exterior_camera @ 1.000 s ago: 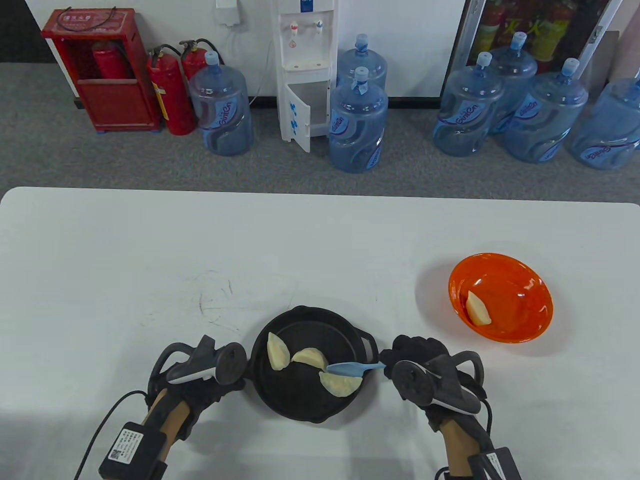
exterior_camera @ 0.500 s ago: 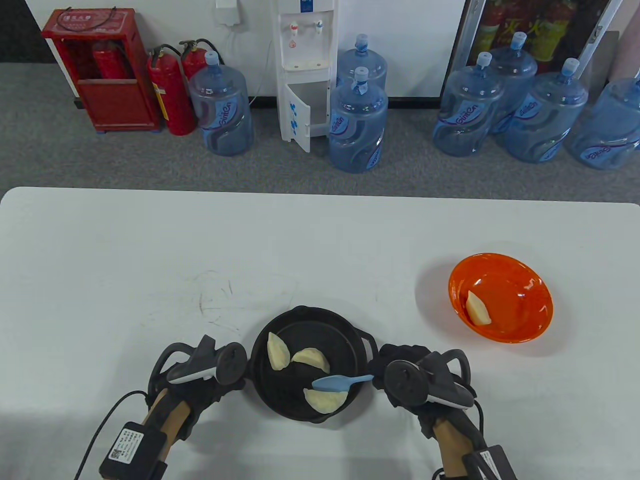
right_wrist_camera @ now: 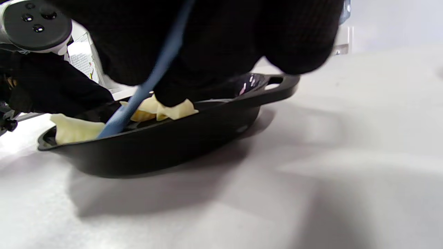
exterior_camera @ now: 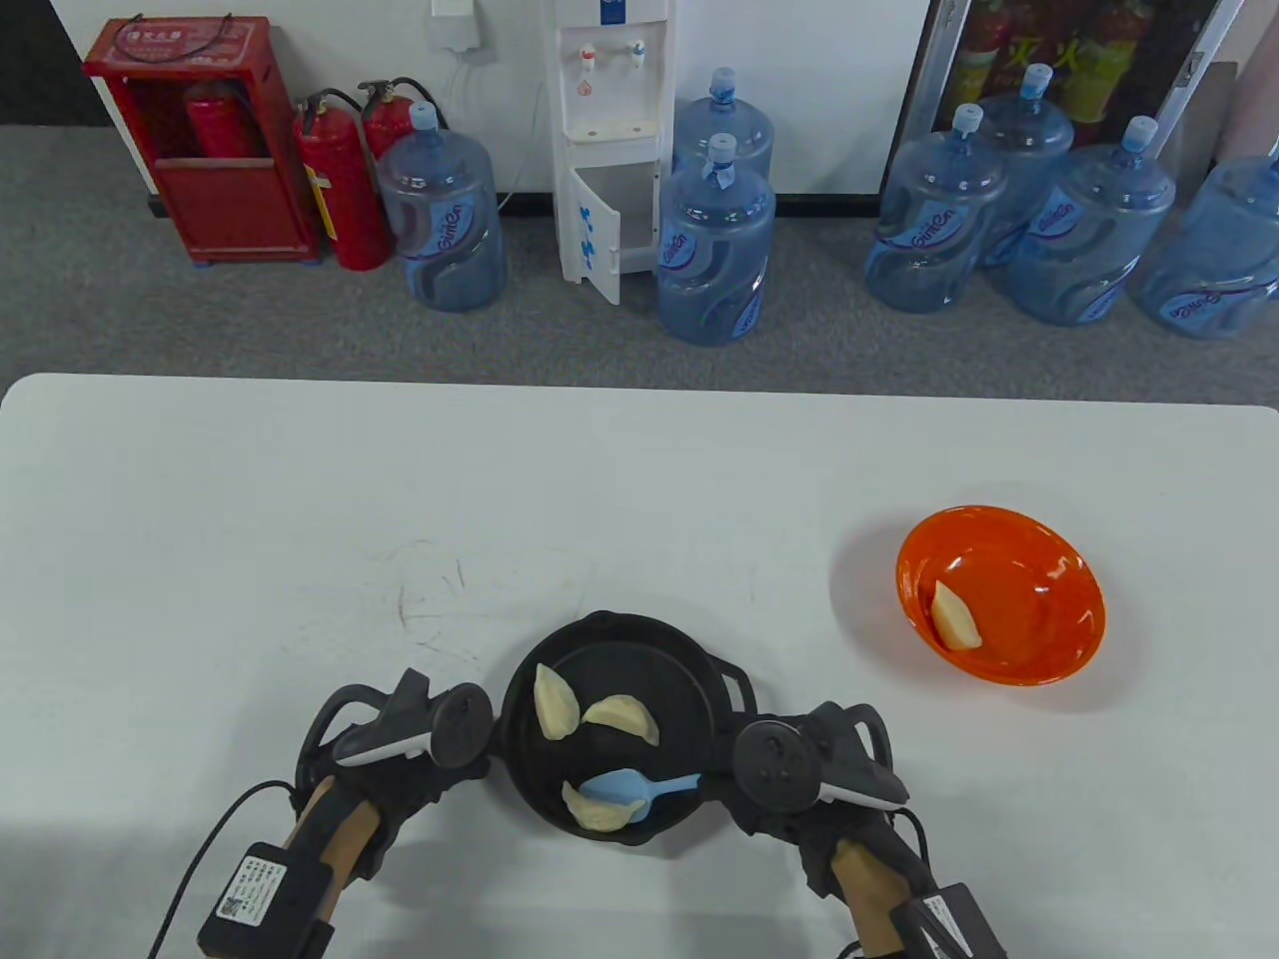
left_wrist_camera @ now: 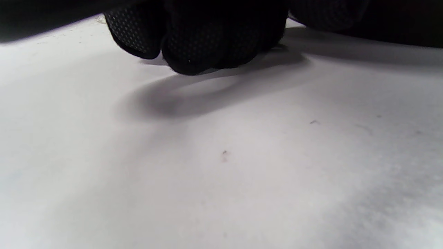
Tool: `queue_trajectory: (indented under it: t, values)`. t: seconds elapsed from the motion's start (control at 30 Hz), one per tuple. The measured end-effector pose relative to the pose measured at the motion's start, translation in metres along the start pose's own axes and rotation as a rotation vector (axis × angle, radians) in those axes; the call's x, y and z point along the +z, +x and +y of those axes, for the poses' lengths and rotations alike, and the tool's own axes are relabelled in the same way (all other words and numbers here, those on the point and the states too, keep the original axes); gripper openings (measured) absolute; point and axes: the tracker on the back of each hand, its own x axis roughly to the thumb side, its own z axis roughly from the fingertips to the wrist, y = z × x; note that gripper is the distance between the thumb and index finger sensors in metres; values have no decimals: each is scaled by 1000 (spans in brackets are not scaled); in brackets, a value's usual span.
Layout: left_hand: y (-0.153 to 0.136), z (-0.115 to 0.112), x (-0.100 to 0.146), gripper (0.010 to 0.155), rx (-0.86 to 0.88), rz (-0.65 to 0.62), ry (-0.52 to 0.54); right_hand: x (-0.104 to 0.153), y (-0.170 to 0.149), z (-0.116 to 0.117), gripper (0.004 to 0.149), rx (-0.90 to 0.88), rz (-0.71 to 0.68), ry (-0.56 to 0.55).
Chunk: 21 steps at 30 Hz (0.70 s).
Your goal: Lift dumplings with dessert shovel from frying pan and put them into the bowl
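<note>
A black frying pan [exterior_camera: 699,689] sits near the table's front edge with three pale dumplings in it: two at the back left [exterior_camera: 555,701] [exterior_camera: 622,715] and one at the front rim [exterior_camera: 595,811]. My right hand [exterior_camera: 744,789] grips the handle of the blue dessert shovel [exterior_camera: 630,789], whose blade lies against the front dumpling. In the right wrist view the shovel [right_wrist_camera: 152,79] slants down into the pan [right_wrist_camera: 166,145] beside that dumpling [right_wrist_camera: 74,129]. My left hand [exterior_camera: 440,769] holds the pan's left side, fingers [left_wrist_camera: 193,45] curled. An orange bowl [exterior_camera: 1049,559] at the right holds one dumpling [exterior_camera: 954,616].
The white table [exterior_camera: 300,519] stretches bare behind and to the left of the pan. Cables run from both wrists off the front edge. Water bottles, a dispenser and fire extinguishers stand on the floor beyond the table.
My right hand has moved left and nearer the front edge, sliding the shovel and the nearest dumpling towards the pan's front-left rim. My left hand and the bowl have stayed put.
</note>
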Motion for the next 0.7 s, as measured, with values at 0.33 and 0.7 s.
queue_trajectory:
  t: [0.33,0.7]
  values:
    - [0,0,0,54,0,-1,0,-2,-18,3,41,-195,61,26]
    - [-1,0,0,54,3,-1,-1,13,-40,-17,41,-348,120,-130]
